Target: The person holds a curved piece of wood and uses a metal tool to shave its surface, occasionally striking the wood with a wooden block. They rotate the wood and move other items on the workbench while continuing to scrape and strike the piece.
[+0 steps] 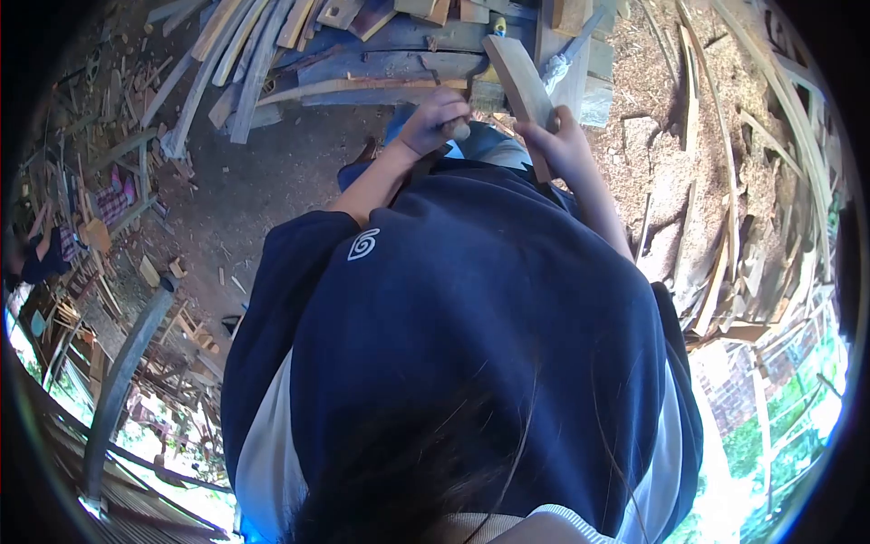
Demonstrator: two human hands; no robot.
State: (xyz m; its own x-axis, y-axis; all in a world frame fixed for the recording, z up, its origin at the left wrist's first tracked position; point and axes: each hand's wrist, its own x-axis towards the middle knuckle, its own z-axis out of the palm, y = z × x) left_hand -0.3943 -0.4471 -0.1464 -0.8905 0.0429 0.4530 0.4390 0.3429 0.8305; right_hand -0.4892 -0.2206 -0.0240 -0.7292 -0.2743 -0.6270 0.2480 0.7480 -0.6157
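My left hand (437, 123) is closed around a tool with a rounded wooden handle (459, 130); the handle's end points back towards me. What the tool's working end is, I cannot tell. My right hand (564, 145) grips a pale flat wooden board (520, 74) near its lower end, thumb across its face. The board tilts up and away from me, its far end over the wood-strewn bench (372, 65). Beside the board lies a blade-like strip with a white wrapping (556, 71). A small yellow object (499, 27) stands just behind the board's far end.
Long wooden strips (249, 72) fan out at the upper left. Sawdust and shavings (639, 100) cover the ground at right, with long slats (725, 163) across them. A curved grey post (127, 372) rises at lower left. Another person (43, 258) is at far left among scraps.
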